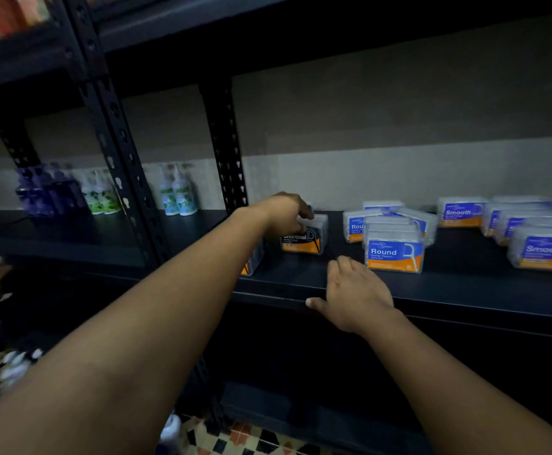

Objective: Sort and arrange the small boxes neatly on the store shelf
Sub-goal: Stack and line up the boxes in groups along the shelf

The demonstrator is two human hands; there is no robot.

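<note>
Gripping clear Charcoal box, black-orange label, left hand on top

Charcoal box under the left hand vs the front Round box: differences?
The Charcoal box has a black label; the Round box has a blue one. The left hand grips the Charcoal box from above; the Round box stands free, with the right hand flat on the shelf just before it. Both are clear, upright, with an orange bottom band.

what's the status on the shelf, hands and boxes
Left hand grips Charcoal box. Right hand flat on shelf edge. Round box beside it, nothing blocking.
</note>
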